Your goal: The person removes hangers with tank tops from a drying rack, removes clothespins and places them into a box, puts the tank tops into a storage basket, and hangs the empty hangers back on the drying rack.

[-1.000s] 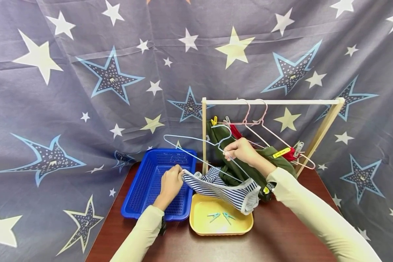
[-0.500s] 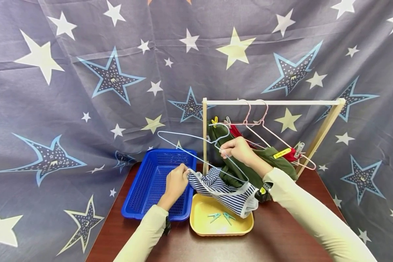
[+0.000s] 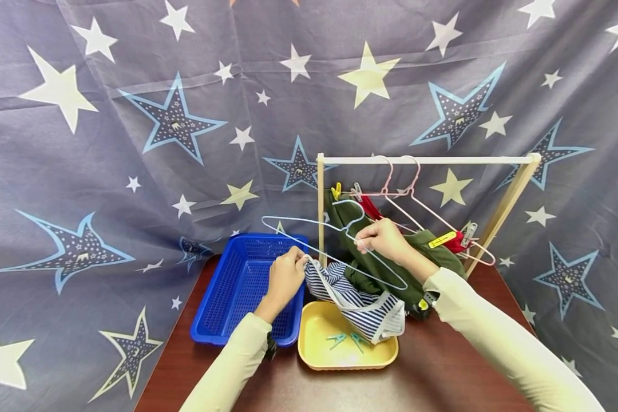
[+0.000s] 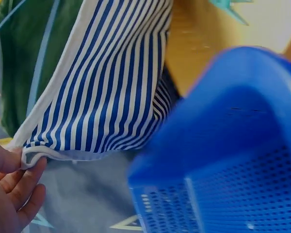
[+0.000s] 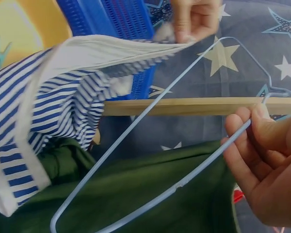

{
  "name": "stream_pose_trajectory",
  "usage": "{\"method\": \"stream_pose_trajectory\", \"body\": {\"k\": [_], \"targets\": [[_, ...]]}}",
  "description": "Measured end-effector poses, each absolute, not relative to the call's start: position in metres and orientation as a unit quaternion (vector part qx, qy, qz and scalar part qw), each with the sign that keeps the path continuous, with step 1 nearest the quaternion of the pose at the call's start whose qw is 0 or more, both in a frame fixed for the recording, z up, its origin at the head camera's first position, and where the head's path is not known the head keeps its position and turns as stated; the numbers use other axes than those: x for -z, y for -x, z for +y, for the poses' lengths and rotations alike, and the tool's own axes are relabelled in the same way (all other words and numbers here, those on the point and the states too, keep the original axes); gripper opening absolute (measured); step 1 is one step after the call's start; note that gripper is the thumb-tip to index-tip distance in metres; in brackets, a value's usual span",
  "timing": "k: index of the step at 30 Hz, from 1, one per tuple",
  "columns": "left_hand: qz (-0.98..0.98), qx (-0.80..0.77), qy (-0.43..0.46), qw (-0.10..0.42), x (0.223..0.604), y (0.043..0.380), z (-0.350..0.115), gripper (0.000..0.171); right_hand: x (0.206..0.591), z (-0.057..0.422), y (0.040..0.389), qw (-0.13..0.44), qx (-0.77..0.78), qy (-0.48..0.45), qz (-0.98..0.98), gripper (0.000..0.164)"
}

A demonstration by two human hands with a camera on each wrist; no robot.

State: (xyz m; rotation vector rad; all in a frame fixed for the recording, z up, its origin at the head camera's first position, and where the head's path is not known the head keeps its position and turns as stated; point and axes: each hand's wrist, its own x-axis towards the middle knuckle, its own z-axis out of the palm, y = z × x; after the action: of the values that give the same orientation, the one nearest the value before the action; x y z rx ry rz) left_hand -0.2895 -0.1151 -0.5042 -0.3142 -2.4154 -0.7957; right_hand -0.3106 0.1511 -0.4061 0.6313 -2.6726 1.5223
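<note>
In the head view my left hand [image 3: 286,273] pinches the white-trimmed edge of a navy-and-white striped top [image 3: 373,317]. The rest of the top droops over the back of a yellow tray [image 3: 314,352]. My right hand [image 3: 383,240] holds a light-blue clothes hanger [image 3: 304,220] between thumb and fingers, just below its hook. In the right wrist view the hanger's whole lower end [image 5: 56,221] shows in front of a dark green garment [image 5: 174,177], beside the top. The left wrist view has the pinched hem [image 4: 34,153] between thumb and fingers.
A blue basket [image 3: 198,326] stands on the left. Two teal clothespins [image 3: 347,340] lie in the tray. Behind on the right, a rack [image 3: 443,161] bears pink hangers [image 3: 414,197] with green and red clothes, clipped by yellow [image 3: 443,240] and clear pegs.
My left hand has moved right and up with the edge of the striped top. The hanger's right end, earlier at the top's opening, now shows in front of it, shifted right and slightly lower.
</note>
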Motion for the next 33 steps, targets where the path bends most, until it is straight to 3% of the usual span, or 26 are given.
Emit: {"method": "stream_pose_trajectory", "body": {"k": [5, 13, 33], "targets": [[-0.889, 0.334, 0.118, 0.29, 0.481, 0.295, -0.105, 0.007, 0.414, 0.164, 0.305, 0.012, -0.462, -0.198, -0.864, 0.005], [-0.853, 0.448, 0.092, 0.251, 0.445, 0.305, -0.093, 0.008, 0.42, 0.179, 0.295, 0.018, -0.427, -0.187, -0.885, 0.006], [-0.833, 0.504, 0.072, 0.216, 0.387, 0.316, -0.076, 0.011, 0.43, 0.204, 0.282, 0.033, -0.443, -0.181, -0.878, 0.005]]}}
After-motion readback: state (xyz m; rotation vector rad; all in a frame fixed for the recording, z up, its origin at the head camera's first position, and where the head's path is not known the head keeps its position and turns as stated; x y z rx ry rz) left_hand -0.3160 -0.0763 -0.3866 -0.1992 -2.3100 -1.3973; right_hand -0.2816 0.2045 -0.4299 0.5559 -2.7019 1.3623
